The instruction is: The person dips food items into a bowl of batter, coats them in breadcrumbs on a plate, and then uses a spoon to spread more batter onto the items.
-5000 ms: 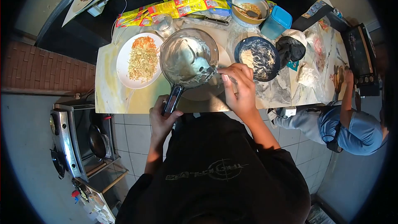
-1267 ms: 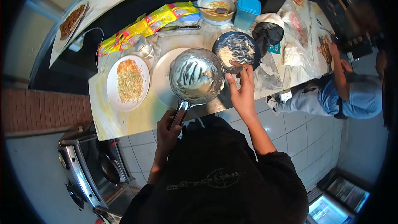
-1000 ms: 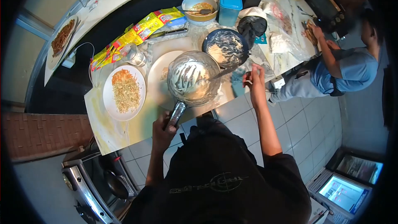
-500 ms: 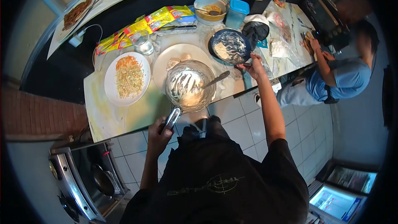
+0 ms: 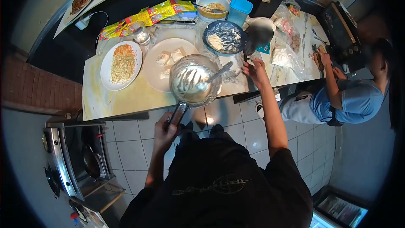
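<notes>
Holding the clear glass saucepan smeared with white batter (image 5: 195, 81) by its dark handle, the left hand (image 5: 165, 128) has its fingers clamped round the grip, and the pan hangs at the counter's near edge. A metal spoon (image 5: 219, 72) rests inside, its handle pointing to two o'clock. At three o'clock the right hand (image 5: 253, 69) reaches towards the dark blue floured plate (image 5: 223, 38); whether its fingers pinch anything I cannot tell. At ten o'clock sits the beige plate of white pieces (image 5: 166, 61). Coating seems under way; next likely needs a freed right hand.

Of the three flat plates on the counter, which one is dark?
The dark plate nearest the blue-lidded container, smeared with white batter. The other two are pale: one holds shredded vegetables, one holds wrapped pieces.
</notes>
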The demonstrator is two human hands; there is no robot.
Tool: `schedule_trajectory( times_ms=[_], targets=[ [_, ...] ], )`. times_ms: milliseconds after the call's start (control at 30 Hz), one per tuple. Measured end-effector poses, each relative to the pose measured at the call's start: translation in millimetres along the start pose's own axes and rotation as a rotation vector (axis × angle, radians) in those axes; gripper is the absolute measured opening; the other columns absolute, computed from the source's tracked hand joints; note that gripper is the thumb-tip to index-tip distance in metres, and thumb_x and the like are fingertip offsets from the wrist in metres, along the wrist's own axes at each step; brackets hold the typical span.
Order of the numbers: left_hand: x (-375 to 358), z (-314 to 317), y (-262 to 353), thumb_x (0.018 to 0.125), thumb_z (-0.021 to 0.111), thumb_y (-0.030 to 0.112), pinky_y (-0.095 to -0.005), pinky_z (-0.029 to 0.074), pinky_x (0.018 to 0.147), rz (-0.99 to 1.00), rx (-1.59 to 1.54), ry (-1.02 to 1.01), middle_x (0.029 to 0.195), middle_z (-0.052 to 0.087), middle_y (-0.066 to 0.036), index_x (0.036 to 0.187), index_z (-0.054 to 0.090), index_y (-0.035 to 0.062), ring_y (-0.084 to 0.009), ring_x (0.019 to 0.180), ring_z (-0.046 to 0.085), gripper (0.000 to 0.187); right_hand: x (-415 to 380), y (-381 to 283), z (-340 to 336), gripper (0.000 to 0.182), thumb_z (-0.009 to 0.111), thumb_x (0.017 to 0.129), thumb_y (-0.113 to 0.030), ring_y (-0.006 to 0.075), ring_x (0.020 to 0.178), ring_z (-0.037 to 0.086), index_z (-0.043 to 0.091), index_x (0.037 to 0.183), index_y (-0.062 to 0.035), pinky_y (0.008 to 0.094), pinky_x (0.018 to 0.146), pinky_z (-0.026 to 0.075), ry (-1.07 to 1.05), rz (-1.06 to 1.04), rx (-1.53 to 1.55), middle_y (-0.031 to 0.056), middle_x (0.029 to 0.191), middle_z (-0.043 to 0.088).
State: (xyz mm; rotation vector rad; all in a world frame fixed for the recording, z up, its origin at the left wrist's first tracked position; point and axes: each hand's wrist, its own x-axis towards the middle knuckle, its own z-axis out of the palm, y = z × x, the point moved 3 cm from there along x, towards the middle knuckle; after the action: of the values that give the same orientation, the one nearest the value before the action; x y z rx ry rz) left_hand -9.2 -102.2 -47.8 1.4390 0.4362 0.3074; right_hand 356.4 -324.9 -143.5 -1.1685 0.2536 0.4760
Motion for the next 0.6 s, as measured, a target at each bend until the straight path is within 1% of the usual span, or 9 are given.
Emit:
schedule_trajectory(
  times_ms=[67,133,167,200,267,300,367,433,600],
  targets=[
    [3.4,26.3,-6.4,0.08,0.061,0.071,-0.0193,0.028,0.039,-0.009,-0.021,-0.029,0.063,0.043,0.003,0.099,0.052,0.0038,-0.0028,0.047,0.038,0.07,-18.2,-0.6,-32.6,0.028,0.05,0.1,-0.025,0.0266,0.089,0.065,0.041,0.122,-0.009,0.036,0.075,0.055,-0.149,-0.003,-0.119,0.017,0.102,0.061],
    [11.1,52.6,-16.4,0.086,0.06,0.063,-0.0191,0.029,0.041,-0.022,-0.081,-0.055,0.066,0.045,0.002,0.101,0.052,0.0036,-0.0033,0.049,0.039,0.062,-44.8,-5.0,-61.7,0.026,0.05,0.101,-0.026,0.0251,0.088,0.065,0.045,0.119,-0.008,0.0349,0.075,0.054,-0.204,0.019,-0.148,0.0153,0.103,0.062],
    [16.8,64.1,-19.8,0.093,0.057,0.054,-0.0195,0.03,0.043,-0.03,-0.048,-0.082,0.066,0.045,0.002,0.103,0.053,0.0035,-0.0036,0.05,0.04,0.051,-56.3,-9.1,-70.1,0.026,0.05,0.101,-0.027,0.0236,0.088,0.066,0.048,0.117,-0.0069,0.0338,0.074,0.054,-0.256,0.027,-0.172,0.0136,0.103,0.063],
    [22.7,71.3,-25.7,0.093,0.057,0.054,-0.0195,0.03,0.043,-0.022,-0.046,-0.074,0.066,0.045,0.002,0.103,0.053,0.0035,-0.0036,0.05,0.04,0.051,-67.2,-13.3,-77.9,0.026,0.05,0.101,-0.027,0.0236,0.088,0.066,0.048,0.117,-0.0069,0.0338,0.074,0.054,-0.267,0.025,-0.172,0.0136,0.103,0.063],
    [35.3,83.4,-37.8,0.096,0.058,0.034,-0.0217,0.036,0.049,-0.078,-0.046,-0.099,0.066,0.047,0.002,0.1,0.053,0.004,-0.0051,0.057,0.045,0.03,-83.7,-20.1,-89.1,0.026,0.049,0.101,-0.026,0.0214,0.086,0.066,0.053,0.114,-0.0046,0.0312,0.074,0.054,-0.272,0.046,-0.227,0.0131,0.102,0.066],
    [41.2,90.6,-37.7,0.097,0.057,0.032,-0.0218,0.035,0.048,-0.094,-0.063,-0.09,0.064,0.046,0.003,0.098,0.053,0.0047,-0.0048,0.054,0.043,0.027,-86.6,-22.7,-91.9,0.026,0.049,0.101,-0.026,0.0214,0.086,0.066,0.053,0.114,-0.0046,0.0312,0.074,0.054,-0.277,0.044,-0.221,0.0131,0.102,0.066],
    [52.3,94.3,-48.6,0.097,0.057,0.032,-0.022,0.034,0.047,-0.068,-0.026,-0.105,0.063,0.046,0.003,0.098,0.052,0.0048,-0.005,0.053,0.042,0.028,-91.8,-27.3,-97.8,0.028,0.048,0.101,-0.027,0.0225,0.09,0.065,0.053,0.118,-0.0044,0.0319,0.078,0.051,-0.31,0.042,-0.252,0.0141,0.105,0.065],
    [59.8,96.6,-55.4,0.097,0.056,0.033,-0.0222,0.034,0.045,-0.048,0.001,-0.113,0.062,0.046,0.003,0.097,0.052,0.0049,-0.0052,0.051,0.041,0.028,-103.2,-34.2,-90.8,0.027,0.048,0.101,-0.026,0.0223,0.09,0.065,0.053,0.117,-0.0043,0.0316,0.078,0.051,-0.316,0.03,-0.258,0.0141,0.104,0.065],
    [77.0,92.2,-65.7,0.096,0.058,0.039,-0.0215,0.033,0.043,-0.151,0.013,-0.091,0.061,0.046,0.001,0.103,0.051,0.0062,-0.0052,0.049,0.043,0.035,-116.3,-25.4,-73.8,0.026,0.048,0.101,-0.026,0.0221,0.089,0.065,0.055,0.116,-0.0048,0.0307,0.078,0.051,-0.416,0.017,-0.275,0.0132,0.104,0.065]
  ],
)
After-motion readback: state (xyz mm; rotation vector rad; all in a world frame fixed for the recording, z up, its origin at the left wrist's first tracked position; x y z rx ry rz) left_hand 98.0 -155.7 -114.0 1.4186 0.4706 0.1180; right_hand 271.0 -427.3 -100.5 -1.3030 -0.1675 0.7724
